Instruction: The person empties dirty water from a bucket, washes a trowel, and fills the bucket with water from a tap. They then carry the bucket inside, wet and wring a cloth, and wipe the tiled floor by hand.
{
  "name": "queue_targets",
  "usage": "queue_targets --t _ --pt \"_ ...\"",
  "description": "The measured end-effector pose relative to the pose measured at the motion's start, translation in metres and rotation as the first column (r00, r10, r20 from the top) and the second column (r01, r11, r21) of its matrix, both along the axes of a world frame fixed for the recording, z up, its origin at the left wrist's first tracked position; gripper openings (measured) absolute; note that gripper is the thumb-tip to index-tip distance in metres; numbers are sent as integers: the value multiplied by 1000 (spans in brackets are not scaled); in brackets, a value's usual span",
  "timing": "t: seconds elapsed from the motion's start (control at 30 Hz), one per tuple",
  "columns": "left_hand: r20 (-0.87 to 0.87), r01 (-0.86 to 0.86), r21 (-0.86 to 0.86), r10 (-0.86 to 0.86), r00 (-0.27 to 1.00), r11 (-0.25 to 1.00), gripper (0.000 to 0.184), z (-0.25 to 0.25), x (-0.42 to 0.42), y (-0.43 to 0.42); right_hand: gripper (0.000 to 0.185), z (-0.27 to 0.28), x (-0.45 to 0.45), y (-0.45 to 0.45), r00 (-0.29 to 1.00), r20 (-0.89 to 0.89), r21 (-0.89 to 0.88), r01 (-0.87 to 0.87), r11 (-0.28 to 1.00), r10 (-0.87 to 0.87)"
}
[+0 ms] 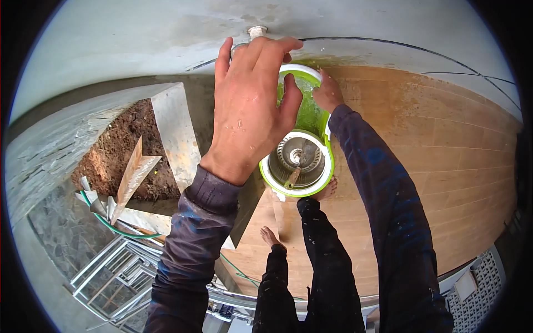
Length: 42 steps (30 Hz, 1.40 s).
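A green and white mop bucket stands on the floor below the wall. Bubbly water shows in its far part, and a round spinner basket fills the near part. Inside the basket rests a scraper with a worn handle. My right hand grips the bucket's rim at the far right side. Wet with drops, my left hand is raised in front of the wall tap, fingers apart and some bent over it. It hides most of the tap, so I cannot tell whether they touch.
To the left is a planter with soil and a broken board. A green hose and metal frames lie below it. Wood-look tiles extend right. My bare feet are close to the bucket.
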<state>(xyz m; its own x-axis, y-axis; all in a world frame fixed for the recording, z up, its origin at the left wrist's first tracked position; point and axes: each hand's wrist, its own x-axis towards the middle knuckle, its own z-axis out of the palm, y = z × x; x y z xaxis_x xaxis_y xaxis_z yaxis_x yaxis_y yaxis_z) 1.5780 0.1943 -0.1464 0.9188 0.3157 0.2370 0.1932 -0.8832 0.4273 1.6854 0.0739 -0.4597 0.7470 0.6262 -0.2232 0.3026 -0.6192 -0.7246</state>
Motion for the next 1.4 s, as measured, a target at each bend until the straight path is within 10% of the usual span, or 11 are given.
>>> queue_targets --t 0.1,0.4,0.57,0.7,0.9,1.13,1.33,1.4 --pt "-112 124 54 -117 987 991 16 11 -13 6 43 37 4 0 998 -43 9 51 999 -50" --pt "-331 366 131 -307 892 921 18 45 -44 28 30 127 19 7 940 -224 76 -245 967 256" --pt "-85 -79 -297 56 995 951 26 88 -120 -49 29 187 -9 33 389 -753 54 -768 638 532" --pt "-342 -505 -620 373 862 600 20 101 -223 -146 38 239 -85 33 357 -691 -48 -890 453 628" --pt "-772 -878 -467 530 349 -102 19 158 -431 -312 31 247 -152 -27 597 -420 -253 -801 543 684" --pt "-748 -708 -69 506 -430 -703 22 219 -578 -528 23 236 -129 -65 689 -683 -285 -559 779 245" --pt "-804 -596 14 345 -484 -803 23 229 -567 -693 34 345 -138 -100 819 -556 -280 -344 896 140" --pt "-913 -558 -64 274 -302 -827 23 225 -568 -753 29 395 -147 -121 809 -585 -360 -325 875 60"
